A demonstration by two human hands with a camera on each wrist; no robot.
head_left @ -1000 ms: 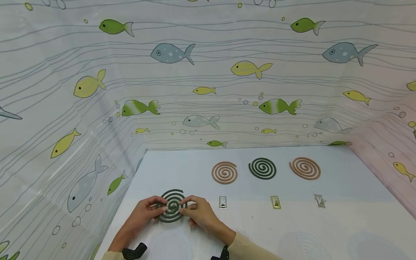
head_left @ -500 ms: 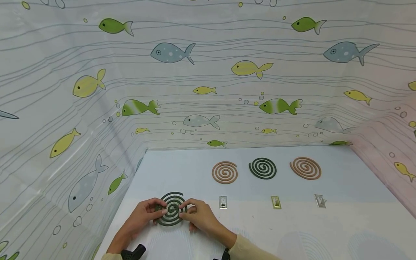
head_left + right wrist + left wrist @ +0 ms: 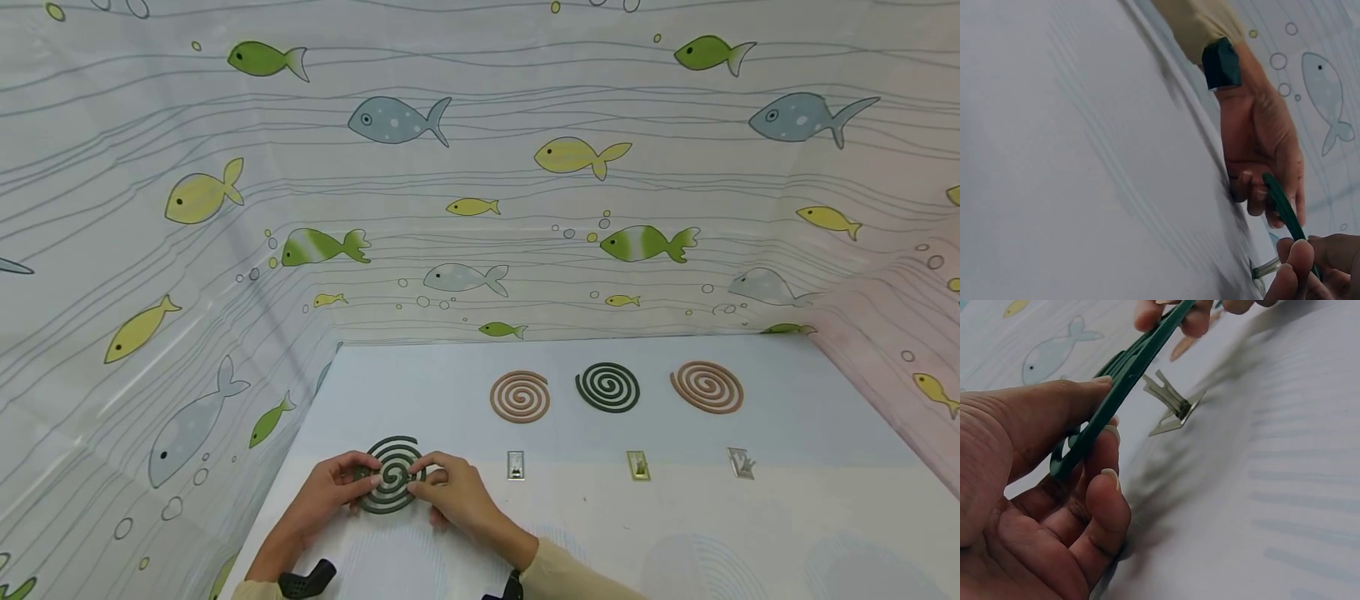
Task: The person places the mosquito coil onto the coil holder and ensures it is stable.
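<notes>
A dark green mosquito coil [image 3: 393,477] is held between both hands at the left of the table. My left hand [image 3: 326,492] pinches its left rim, thumb on one face and fingers on the other. With thumb and fingers, my right hand [image 3: 461,500] pinches the coil right of its centre. The left wrist view shows the coil [image 3: 1125,384] tilted and raised off the table. Beneath it, a small metal coil stand [image 3: 1175,409] with an upright forked tab sits on the surface, apart from the coil. In the right wrist view the coil [image 3: 1284,203] appears edge-on.
Toward the back lie a brown coil [image 3: 519,397], another green coil [image 3: 608,387] and a second brown coil [image 3: 707,387]. In front of them are a silver stand [image 3: 515,466], a gold-coloured stand [image 3: 638,466] and another silver stand [image 3: 741,463]. Fish-patterned sheeting [image 3: 465,208] surrounds the white table.
Both hands and the held coil dipped slightly toward the person, then moved slightly back up and left. The grip of both hands looks the same. The other coils and stands have stayed put.
</notes>
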